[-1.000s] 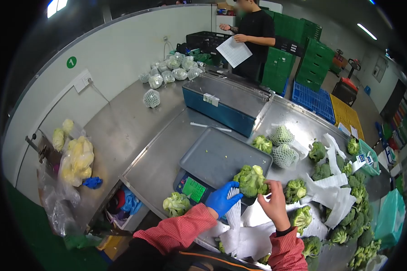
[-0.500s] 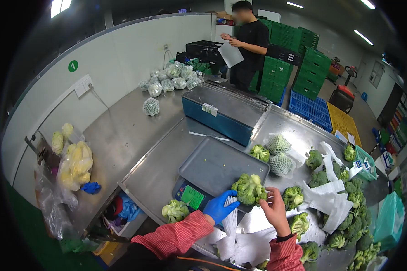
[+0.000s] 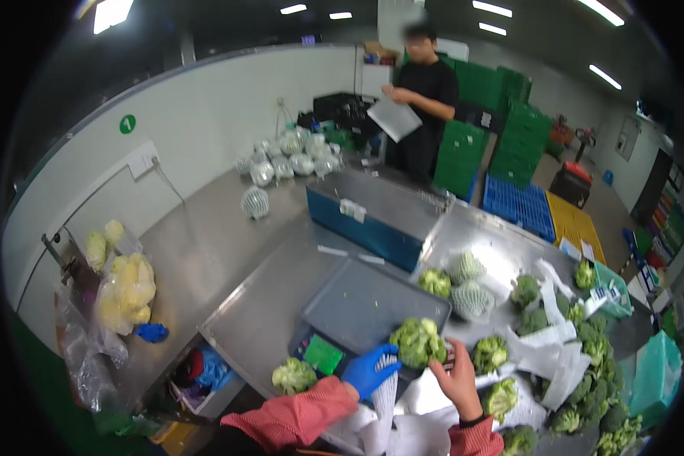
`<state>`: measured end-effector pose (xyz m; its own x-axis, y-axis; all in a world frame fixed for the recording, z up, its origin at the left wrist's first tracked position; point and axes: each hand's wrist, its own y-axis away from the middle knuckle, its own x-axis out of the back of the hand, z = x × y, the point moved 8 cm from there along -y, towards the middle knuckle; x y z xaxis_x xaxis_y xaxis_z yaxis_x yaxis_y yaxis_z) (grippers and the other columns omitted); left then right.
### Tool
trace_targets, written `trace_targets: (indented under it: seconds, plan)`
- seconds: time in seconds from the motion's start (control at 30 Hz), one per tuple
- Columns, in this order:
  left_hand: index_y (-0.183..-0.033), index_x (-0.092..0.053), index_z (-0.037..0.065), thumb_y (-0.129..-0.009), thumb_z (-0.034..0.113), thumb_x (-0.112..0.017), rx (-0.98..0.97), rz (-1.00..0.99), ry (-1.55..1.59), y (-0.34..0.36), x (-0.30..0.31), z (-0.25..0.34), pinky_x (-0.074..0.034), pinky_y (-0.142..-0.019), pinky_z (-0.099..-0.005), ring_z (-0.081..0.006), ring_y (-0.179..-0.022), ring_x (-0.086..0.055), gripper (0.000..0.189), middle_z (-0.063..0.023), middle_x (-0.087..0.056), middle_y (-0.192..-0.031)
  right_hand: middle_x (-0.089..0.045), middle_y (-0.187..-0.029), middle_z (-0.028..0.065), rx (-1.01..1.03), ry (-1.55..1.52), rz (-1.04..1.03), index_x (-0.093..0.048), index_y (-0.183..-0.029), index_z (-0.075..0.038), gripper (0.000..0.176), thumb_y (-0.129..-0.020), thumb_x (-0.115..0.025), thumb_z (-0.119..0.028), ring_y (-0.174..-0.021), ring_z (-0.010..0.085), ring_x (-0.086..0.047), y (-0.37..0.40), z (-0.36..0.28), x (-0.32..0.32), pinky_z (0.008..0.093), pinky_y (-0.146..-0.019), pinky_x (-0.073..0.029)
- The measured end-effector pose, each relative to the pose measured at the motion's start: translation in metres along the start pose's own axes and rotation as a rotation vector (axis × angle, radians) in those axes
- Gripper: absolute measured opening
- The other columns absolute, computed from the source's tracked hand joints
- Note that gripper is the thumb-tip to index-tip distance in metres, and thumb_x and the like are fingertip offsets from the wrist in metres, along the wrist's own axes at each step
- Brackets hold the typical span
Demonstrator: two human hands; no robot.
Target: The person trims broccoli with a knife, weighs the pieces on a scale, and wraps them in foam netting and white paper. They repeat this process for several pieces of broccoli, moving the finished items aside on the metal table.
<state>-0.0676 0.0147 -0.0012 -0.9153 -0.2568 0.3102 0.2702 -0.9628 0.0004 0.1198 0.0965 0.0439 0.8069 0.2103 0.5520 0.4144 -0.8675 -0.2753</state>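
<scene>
The left hand, in a blue glove, sits at the near edge of the scale tray with its fingers curled together on the top end of a white foam net sleeve, which hangs down toward the person's red sleeves. The bare right hand is cupped against the right side of a broccoli head, fingers closed on it and thumb up. The head rests on the tray's near right corner, just above the sleeve's mouth and not inside it. So this head is uncovered, and by the look of things the netting of it has not begun. Two netted heads lie just beyond on the steel table, and a heap of netted heads sits far off by the wall, so a fair share looks done. Plenty is left: a bare head lies left of the scale's green display, and many loose broccoli heads lie among spare white sleeves to the right. Behind a blue machine, another person in black holds a sheet of paper.
</scene>
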Motion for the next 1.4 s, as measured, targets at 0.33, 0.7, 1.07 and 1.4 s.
trace_targets:
  seconds: [0.33, 0.7, 1.07, 1.4]
  plan:
    - [-0.115, -0.057, 0.009, -0.086, 0.027, -0.065, -0.053, 0.027, 0.098, 0.0, 0.007, -0.017, -0.049, -0.083, -0.0335, -0.0259, -0.094, -0.064, 0.036, -0.0129, -0.065, -0.104, -0.058, -0.089, 0.0134, -0.117, -0.075, -0.044, -0.046, -0.122, -0.002, 0.059, -0.074, -0.074, -0.022, -0.067, 0.0194, -0.063, 0.002, -0.001, 0.001, 0.0283, -0.059, -0.051]
    - [-0.113, -0.058, 0.001, -0.093, 0.015, -0.053, 0.23, -0.102, 0.723, 0.007, 0.015, -0.049, -0.048, -0.086, -0.0289, -0.0136, -0.094, -0.059, 0.024, -0.0068, -0.062, -0.108, -0.054, -0.096, 0.0149, -0.14, -0.114, -0.068, -0.044, -0.127, -0.003, 0.055, -0.084, -0.063, -0.033, -0.068, 0.0227, -0.061, 0.007, 0.012, 0.004, 0.032, -0.065, -0.05]
    - [-0.079, -0.063, 0.009, -0.076, 0.015, -0.059, 0.79, -0.475, 1.695, 0.049, -0.062, -0.01, -0.045, -0.058, -0.0334, -0.0239, -0.065, -0.06, 0.008, -0.0072, -0.062, -0.068, -0.053, -0.089, 0.0117, 0.008, -0.093, -0.022, -0.053, -0.114, -0.001, 0.04, -0.08, -0.062, -0.022, -0.079, 0.0253, -0.056, 0.05, -0.034, 0.017, 0.0334, -0.071, -0.046]
    - [-0.128, -0.05, 0.001, -0.097, 0.028, -0.045, 0.503, -0.836, 0.964, 0.08, -0.084, -0.013, -0.039, -0.097, -0.028, -0.0118, -0.112, -0.051, 0.041, -0.0062, -0.054, -0.126, -0.063, -0.092, 0.0063, -0.485, -1.619, 0.019, -0.052, -0.098, -0.005, 0.011, -0.09, -0.052, -0.013, -0.082, 0.0201, -0.063, 0.06, -0.018, 0.015, 0.0327, -0.077, -0.052]
